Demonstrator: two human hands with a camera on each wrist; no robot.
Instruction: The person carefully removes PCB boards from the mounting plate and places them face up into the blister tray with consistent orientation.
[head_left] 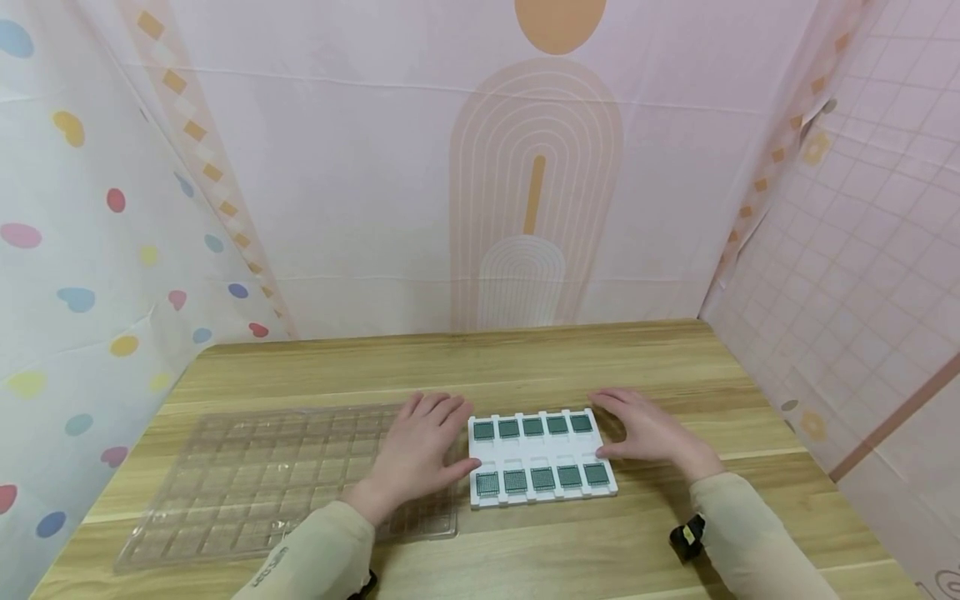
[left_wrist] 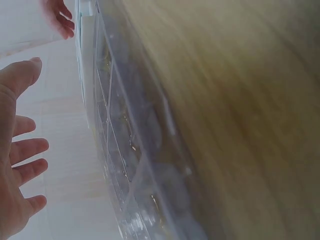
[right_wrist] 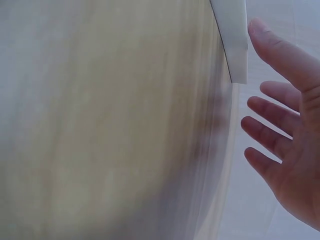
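A white tray (head_left: 536, 451) lies on the table, with small square green circuit chips (head_left: 542, 478) seated in two rows of slots. At its left end is my left hand (head_left: 420, 454), fingers spread and thumb tip right at the tray's edge. My right hand (head_left: 651, 433) is on the opposite side, thumb by the right edge and fingers stretched toward the far corner. In the right wrist view the right hand's fingers (right_wrist: 272, 120) are loosely extended beside the tray's end (right_wrist: 236, 45). The left hand's fingers (left_wrist: 30, 150) are likewise relaxed, holding nothing.
A large clear plastic tray (head_left: 247, 487) with many square compartments covers the table's left part, partly under my left forearm. The wooden table (head_left: 570, 546) ends at a patterned cloth backdrop (head_left: 360, 192). Cloth also hangs along both sides.
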